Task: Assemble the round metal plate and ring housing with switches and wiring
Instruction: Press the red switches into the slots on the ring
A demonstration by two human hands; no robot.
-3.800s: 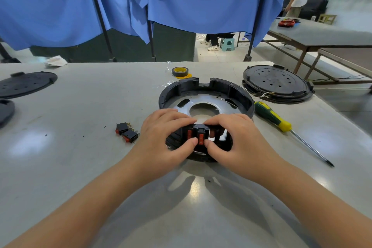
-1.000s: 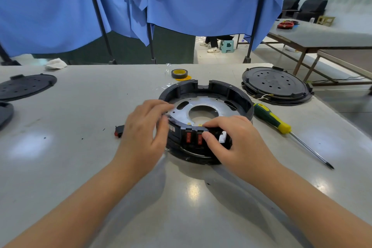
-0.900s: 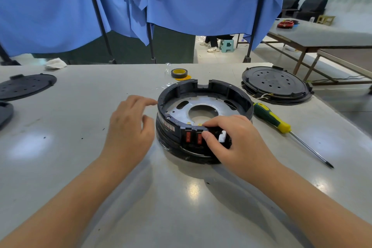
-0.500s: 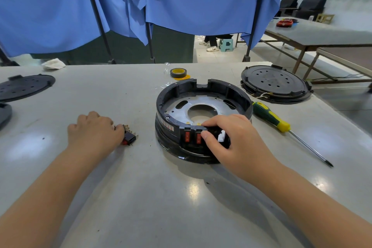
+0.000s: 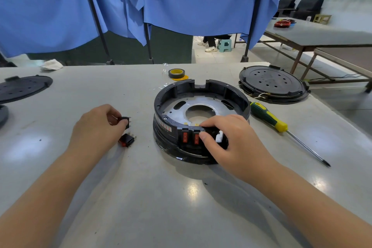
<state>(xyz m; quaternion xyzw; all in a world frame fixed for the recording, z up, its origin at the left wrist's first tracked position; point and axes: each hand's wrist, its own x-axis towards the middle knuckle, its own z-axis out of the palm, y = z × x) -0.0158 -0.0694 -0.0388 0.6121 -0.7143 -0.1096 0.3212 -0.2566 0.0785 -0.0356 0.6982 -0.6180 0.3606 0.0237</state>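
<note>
The black ring housing [image 5: 233, 92] stands at the table's middle with the round metal plate [image 5: 218, 109] inside it. Two red rocker switches [image 5: 190, 137] sit in its near wall. My right hand [image 5: 227, 139] grips that near wall just right of the switches, partly covering a white part. To the left, my left hand [image 5: 98, 127] pinches a loose black switch [image 5: 125, 121] by its body, just off the table. A second loose switch [image 5: 126, 140] with a red face lies on the table right below it.
A green and yellow screwdriver [image 5: 281, 127] lies right of the housing. A black round cover [image 5: 273, 84] with wires sits at the back right, tape roll [image 5: 176, 73] behind the housing, another black disc [image 5: 22, 88] far left. Blue curtains hang behind the table.
My left hand left the housing, moved left to the two loose switches and picked one up. My right hand has stayed on the housing's near wall.
</note>
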